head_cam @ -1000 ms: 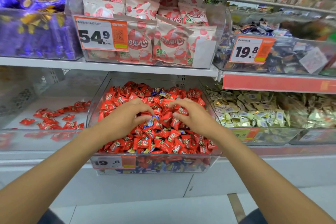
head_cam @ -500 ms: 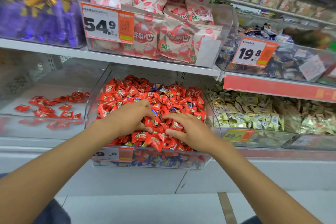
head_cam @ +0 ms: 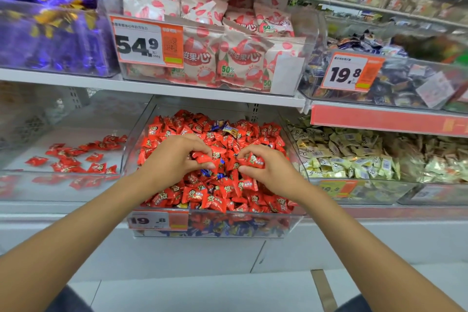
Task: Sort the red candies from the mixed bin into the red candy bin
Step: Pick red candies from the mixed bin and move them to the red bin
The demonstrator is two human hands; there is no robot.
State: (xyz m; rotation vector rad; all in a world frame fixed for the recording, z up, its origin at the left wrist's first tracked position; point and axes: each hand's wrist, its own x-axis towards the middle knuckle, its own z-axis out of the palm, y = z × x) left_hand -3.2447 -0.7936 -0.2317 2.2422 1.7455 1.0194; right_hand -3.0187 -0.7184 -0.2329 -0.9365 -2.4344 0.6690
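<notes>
The clear mixed bin (head_cam: 141, 210) on the lower shelf is heaped with red candies (head_cam: 217, 197), with a few blue and gold ones (head_cam: 229, 130) among them. Both hands are in the pile. My left hand (head_cam: 174, 159) curls its fingers round red candies near the middle. Beside it, my right hand (head_cam: 268, 170) pinches a red candy between thumb and fingers. To the left stands the red candy bin (head_cam: 38, 185), clear, holding several red candies (head_cam: 76, 157) scattered on its floor.
A bin of pale yellow-wrapped candies (head_cam: 354, 159) stands right of the mixed bin. The upper shelf (head_cam: 177, 88) carries bins of purple sweets (head_cam: 50, 33), pink-and-white bags (head_cam: 228, 58) and dark sweets (head_cam: 392, 83), with price tags (head_cam: 148, 42) in front. Grey floor lies below.
Both hands have closed on red candies and lifted slightly out of the pile, moving closer together. The camera view has shifted a little.
</notes>
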